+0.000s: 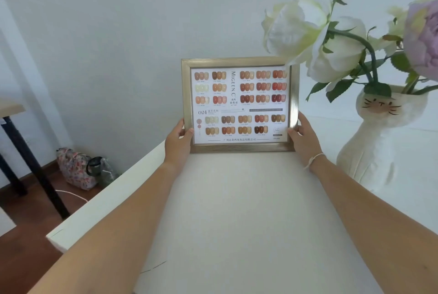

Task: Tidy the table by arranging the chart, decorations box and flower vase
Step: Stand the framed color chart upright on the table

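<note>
Reaching forward: both of your bare forearms run from the bottom corners of the frame up toward its centre, over the white table (237, 198).
Left hand: your left hand (178, 141) grasps the lower left corner of the chart (239, 104), thumb on the front of the gold frame, fingers hidden behind it.
Right hand: your right hand (303, 138) grasps the lower right corner the same way, thumb on the front; a thin cord bracelet (313, 159) circles that wrist.
Chart: a framed sheet of nail-colour swatches, upright and facing you at the centre of the frame, between your two hands. Whether its bottom edge touches the table, or its back meets the wall, cannot be told.
Step in hand: by the look of it, you are standing the chart at the far side of the table.
Next move: likely it calls for settling the frame so it stays up before you let go.
Flower vase: the white cat-shaped flower vase (379, 146) stands just beside the chart at right; a white bloom overlaps the frame's upper right corner.
Decorations box: not in view.
Far left: a floral bag (75, 168) lies on the floor by the wall.
</note>
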Available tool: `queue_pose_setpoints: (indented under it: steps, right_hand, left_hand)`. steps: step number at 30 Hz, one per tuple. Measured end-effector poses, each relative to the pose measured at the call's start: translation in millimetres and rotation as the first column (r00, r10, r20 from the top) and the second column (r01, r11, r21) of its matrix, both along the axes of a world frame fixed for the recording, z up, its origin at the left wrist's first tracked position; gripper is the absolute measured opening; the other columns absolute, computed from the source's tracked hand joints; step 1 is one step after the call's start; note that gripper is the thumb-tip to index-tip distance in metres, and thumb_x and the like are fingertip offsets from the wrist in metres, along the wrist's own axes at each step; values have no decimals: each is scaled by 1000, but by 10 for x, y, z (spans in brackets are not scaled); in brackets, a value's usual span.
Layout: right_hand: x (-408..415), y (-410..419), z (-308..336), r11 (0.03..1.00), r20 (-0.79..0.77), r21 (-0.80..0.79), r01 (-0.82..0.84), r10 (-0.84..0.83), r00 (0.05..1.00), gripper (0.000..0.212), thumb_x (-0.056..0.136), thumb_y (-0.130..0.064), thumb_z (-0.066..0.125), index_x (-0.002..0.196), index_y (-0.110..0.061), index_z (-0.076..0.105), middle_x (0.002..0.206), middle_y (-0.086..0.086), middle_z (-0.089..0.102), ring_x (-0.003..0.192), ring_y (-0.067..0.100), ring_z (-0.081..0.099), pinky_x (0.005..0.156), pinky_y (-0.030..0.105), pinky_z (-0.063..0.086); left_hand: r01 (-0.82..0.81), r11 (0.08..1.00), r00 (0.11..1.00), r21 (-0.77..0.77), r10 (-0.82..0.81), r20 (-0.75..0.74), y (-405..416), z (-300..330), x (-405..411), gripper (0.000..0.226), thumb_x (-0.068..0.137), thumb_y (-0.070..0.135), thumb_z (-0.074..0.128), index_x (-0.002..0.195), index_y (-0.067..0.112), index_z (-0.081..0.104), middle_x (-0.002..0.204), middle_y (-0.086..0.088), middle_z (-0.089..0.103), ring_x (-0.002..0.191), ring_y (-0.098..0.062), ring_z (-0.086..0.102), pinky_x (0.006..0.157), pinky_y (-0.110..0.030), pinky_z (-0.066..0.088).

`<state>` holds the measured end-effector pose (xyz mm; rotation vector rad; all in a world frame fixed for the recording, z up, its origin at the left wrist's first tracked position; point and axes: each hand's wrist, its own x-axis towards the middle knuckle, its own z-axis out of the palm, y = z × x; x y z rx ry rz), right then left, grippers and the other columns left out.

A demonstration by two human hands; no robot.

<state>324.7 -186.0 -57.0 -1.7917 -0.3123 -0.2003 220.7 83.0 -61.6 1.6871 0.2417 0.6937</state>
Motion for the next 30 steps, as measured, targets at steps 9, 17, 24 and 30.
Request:
queue_pose_setpoints:
  steps: [9,17,24,30]
  right_hand:
    - [177,26,-29,999,-21,45,28,-27,999,52,94,-13,41,140,-35,31,110,2,59,111,23,56,79,18,43]
    - [250,26,-39,996,-17,76,51,-50,999,52,93,-12,41,139,-35,32,111,14,63,101,26,59,71,14,43]
    - [233,26,-47,995,-22,83,51,-49,999,52,94,-13,41,139,-36,32,115,14,61,105,25,58,74,16,44]
    - [229,20,-40,993,-45,90,73,-69,997,53,93,-14,43,140,-35,31,106,14,61,97,21,58,67,13,42]
  left_hand:
    - [0,999,1000,37,0,14,9,-6,208,34,93,11,43,119,28,57,106,-4,65,93,-13,55,76,-17,43]
    - [-9,998,1000,63,9,2,39,-38,342,36,94,14,43,123,31,55,95,6,63,83,-10,51,58,-2,39]
    - [-16,997,1000,75,17,-19,61,-65,366,40,94,15,43,128,33,51,96,2,61,77,-5,50,63,-13,38]
    - [-11,998,999,67,13,-31,70,-77,368,43,92,12,44,129,33,50,94,3,60,83,-6,54,68,-15,41]
